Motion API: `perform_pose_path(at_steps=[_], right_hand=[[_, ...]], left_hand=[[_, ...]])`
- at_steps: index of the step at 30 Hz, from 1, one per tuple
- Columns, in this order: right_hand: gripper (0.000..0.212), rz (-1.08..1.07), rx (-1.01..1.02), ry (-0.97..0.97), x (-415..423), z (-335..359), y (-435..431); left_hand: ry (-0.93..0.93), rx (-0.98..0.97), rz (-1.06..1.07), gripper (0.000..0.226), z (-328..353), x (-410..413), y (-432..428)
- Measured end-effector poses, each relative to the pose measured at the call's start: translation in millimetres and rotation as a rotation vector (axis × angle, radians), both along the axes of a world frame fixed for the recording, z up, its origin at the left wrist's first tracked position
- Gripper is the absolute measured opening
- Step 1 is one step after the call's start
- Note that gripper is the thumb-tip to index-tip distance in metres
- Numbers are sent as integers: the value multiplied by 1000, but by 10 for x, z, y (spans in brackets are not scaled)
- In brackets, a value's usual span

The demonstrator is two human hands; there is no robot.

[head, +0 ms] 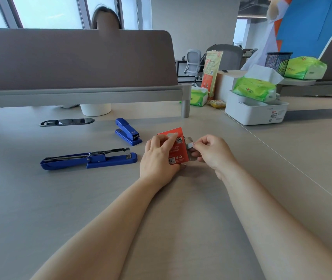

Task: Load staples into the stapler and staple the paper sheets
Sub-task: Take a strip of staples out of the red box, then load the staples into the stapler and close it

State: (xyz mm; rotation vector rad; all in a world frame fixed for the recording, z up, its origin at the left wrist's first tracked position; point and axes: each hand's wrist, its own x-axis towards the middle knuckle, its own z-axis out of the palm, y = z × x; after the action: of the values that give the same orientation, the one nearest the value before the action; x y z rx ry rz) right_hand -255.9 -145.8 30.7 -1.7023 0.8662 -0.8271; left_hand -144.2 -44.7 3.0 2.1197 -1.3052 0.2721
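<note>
**Staple box [178, 148] held between both hands**

The red staple box stands upright just above the desk [181, 199]. The left hand [157, 158] grips it, fingers curled round its left side and face. At the box's right edge the right hand [211, 152] pinches a grey strip [190, 146] between thumb and forefinger. Left of the hands lies an opened blue stapler [88, 158], with a closed blue stapler [127, 131] behind it.
</note>
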Motion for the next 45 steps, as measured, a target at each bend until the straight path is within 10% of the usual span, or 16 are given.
perform_pose_path(at_steps=[19,31,45], right_hand=[[11,-92,415,-397,-30,-27,-144],[20,186,110,-276,371,-17,402],[5,256,-258,-199,1346,-158,846]], left_hand=[[176,133,-37,77,-12,57,-17],[152,-178,231,39,176,646,917],[16,38,379,42,-93,1408,1565]])
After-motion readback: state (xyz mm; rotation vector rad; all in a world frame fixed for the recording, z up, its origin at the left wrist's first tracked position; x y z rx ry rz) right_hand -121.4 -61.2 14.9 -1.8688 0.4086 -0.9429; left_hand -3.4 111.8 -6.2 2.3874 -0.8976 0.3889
